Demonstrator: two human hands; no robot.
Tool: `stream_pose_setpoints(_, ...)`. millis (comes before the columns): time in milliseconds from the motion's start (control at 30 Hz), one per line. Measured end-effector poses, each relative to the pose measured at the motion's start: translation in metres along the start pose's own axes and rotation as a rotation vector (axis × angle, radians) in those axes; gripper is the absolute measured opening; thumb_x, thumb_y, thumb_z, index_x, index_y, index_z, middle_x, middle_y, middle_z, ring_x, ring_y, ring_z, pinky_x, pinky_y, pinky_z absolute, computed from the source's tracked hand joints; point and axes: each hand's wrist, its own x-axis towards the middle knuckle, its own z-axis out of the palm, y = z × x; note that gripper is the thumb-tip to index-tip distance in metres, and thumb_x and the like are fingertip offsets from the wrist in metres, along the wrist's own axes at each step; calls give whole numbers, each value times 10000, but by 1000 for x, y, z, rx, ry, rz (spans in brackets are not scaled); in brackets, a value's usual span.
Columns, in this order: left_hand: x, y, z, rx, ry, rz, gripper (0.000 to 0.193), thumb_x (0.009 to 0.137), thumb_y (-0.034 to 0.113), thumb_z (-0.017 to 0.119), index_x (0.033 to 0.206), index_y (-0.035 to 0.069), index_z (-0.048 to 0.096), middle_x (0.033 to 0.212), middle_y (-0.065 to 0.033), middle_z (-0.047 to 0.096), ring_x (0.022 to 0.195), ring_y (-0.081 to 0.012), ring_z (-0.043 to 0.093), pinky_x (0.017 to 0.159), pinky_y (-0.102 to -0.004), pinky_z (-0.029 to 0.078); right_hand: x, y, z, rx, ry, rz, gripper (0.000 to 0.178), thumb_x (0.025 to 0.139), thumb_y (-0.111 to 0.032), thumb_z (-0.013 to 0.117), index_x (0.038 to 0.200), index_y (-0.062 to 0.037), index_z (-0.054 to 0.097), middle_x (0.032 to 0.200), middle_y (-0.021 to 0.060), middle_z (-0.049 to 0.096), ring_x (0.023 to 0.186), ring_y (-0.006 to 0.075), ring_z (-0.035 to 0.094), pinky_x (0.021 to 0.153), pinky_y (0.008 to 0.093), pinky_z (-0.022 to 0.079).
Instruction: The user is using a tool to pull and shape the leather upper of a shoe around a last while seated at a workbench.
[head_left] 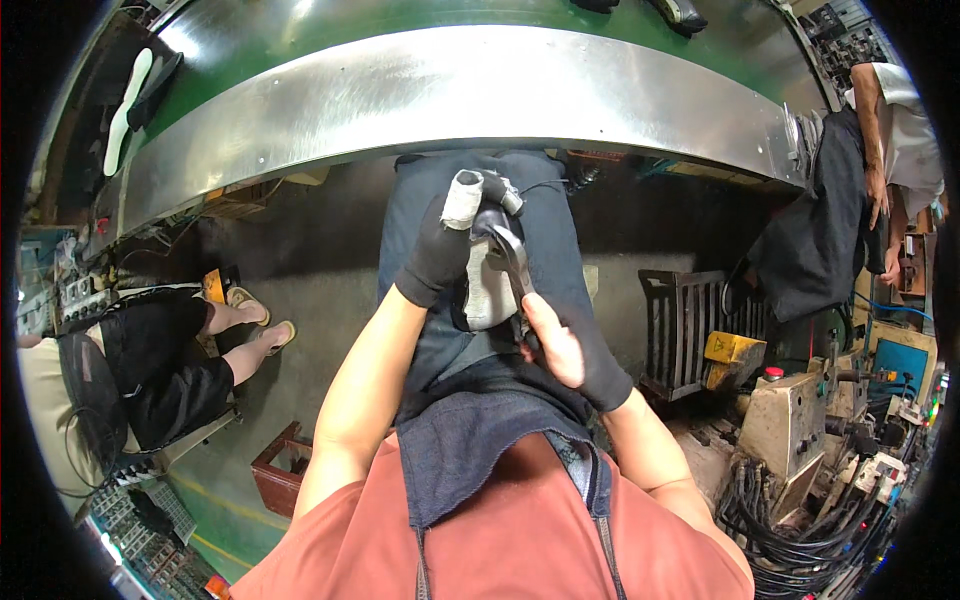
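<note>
Over my lap, my left hand (445, 240) grips a shoe with a black upper and a pale grey underside (490, 290). A dark fingerless glove covers this hand, and whitish tape wraps some of its fingers. My right hand (565, 350), in a similar dark glove, is closed round the handle of a metal hand tool that looks like pincers (515, 262). The tool's curved head meets the black end of the shoe, close to my left fingers. My fingers and the tool partly hide the shoe, and the jaws' exact hold cannot be made out.
Ahead runs a metal-edged bench (480, 85) with a green surface carrying dark shoes (680, 15). A slatted rack (690, 320) and machine with cables (785, 425) stand right. Co-workers sit left and stand right. A red-brown bin (280, 470) lies left on the floor.
</note>
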Motion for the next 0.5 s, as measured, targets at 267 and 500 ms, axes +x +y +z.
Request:
stream_pose_setpoints(267, 4, -10, -1, 52, 94, -51, 471, 1021, 415, 404, 904, 29, 647, 906, -76, 670, 866, -160, 603, 847, -310, 475, 54, 88, 40, -223, 356, -469, 273, 1007, -214, 499, 882, 7, 599, 751, 177, 595, 669, 302, 573, 618, 396, 428)
stream_pose_setpoints(500, -73, 22, 2, 124, -85, 96, 673, 993, 572, 315, 1234, 1, 578, 1189, -156, 628, 1257, -306, 509, 1103, -431, 321, -8, 110, 3, -700, -142, -659, 263, 834, -267, 685, 870, -22, 595, 927, 172, 564, 849, 383, 573, 734, 470, 449)
